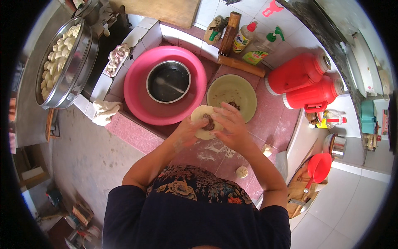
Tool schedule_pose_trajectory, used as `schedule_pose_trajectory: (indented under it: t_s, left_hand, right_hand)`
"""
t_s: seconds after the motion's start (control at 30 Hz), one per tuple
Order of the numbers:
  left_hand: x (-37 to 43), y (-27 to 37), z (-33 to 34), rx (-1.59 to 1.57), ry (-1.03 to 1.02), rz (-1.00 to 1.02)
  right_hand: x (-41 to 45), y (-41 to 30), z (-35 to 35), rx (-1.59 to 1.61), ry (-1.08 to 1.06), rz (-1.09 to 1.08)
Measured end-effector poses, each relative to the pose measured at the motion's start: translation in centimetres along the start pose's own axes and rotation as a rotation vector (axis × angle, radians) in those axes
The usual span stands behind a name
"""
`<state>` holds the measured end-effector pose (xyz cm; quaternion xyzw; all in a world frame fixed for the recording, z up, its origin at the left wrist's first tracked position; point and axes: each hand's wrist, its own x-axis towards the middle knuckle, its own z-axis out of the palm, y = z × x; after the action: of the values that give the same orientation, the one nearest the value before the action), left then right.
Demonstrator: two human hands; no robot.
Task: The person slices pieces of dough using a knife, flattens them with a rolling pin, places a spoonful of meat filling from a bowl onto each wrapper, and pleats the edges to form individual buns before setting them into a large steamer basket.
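Observation:
A round, flat dough wrapper (pixel 202 133) with dark filling (pixel 209 122) at its middle is held above the counter. My left hand (pixel 190 129) grips its left side, the thumb resting on the filling. On the wrapper's right edge lie the fingers of my right hand (pixel 230 126). Just beyond the hands stands a pale green bowl (pixel 248 93) with a little dark filling left on its bottom. A pleated bun (pixel 242 172) sits on the pink tiles near my right forearm, and another piece of dough (pixel 266 150) lies to the right of that arm.
A pink basin (pixel 133 93) holding a metal bowl (pixel 168 99) of liquid stands at the left. Farther left is a metal steamer (pixel 74 68) full of dough pieces. Two red thermos flasks (pixel 295 73) lie or lean at the right, near detergent bottles (pixel 244 37). White flour (pixel 216 149) dusts the pink tiles.

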<state>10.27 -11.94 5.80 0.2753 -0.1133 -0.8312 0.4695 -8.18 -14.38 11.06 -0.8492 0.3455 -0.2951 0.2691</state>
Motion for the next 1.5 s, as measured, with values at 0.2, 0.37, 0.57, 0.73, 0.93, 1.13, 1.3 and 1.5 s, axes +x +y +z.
schedule_pose_trajectory:
  t_s: [0.2, 0.37, 0.57, 0.73, 0.93, 1.13, 1.3, 1.5]
  left_hand:
    - [-0.3, 0.0, 0.4, 0.159, 0.042, -0.013]
    - [-0.6, 0.0, -0.2, 0.034, 0.035, -0.031]
    - [-1.0, 0.8, 0.0, -0.282, 0.025, -0.082]
    - [-1.5, 0.4, -1.9, 0.141, -0.044, 0.002]
    - [-1.9, -0.3, -3.0, 0.178, 0.132, -0.010]
    - [-2.3, -0.6, -3.2, 0.242, 0.165, -0.032]
    - [-2.0, -0.6, -3.1, 0.213, 0.159, -0.035]
    - [-1.1, -0.1, -2.6, 0.058, 0.226, -0.060]
  right_hand:
    - [-0.6, 0.5, 1.9, -0.116, 0.127, -0.002]
    - [-0.6, 0.3, 1.8, -0.092, 0.177, 0.008]
    - [-2.5, 1.5, -0.9, 0.060, 0.375, 0.182]
    - [-4.9, 6.4, -3.5, 0.190, 0.515, 0.773]
    - [-4.2, 13.1, -1.8, -0.333, -0.036, 0.444]
    - [-1.1, 12.9, 1.7, -0.437, -0.404, 0.532]
    - [-2.3, 15.5, 4.7, -0.572, -0.324, 0.487]
    - [-0.6, 12.6, 1.1, 0.059, -0.171, 0.727]
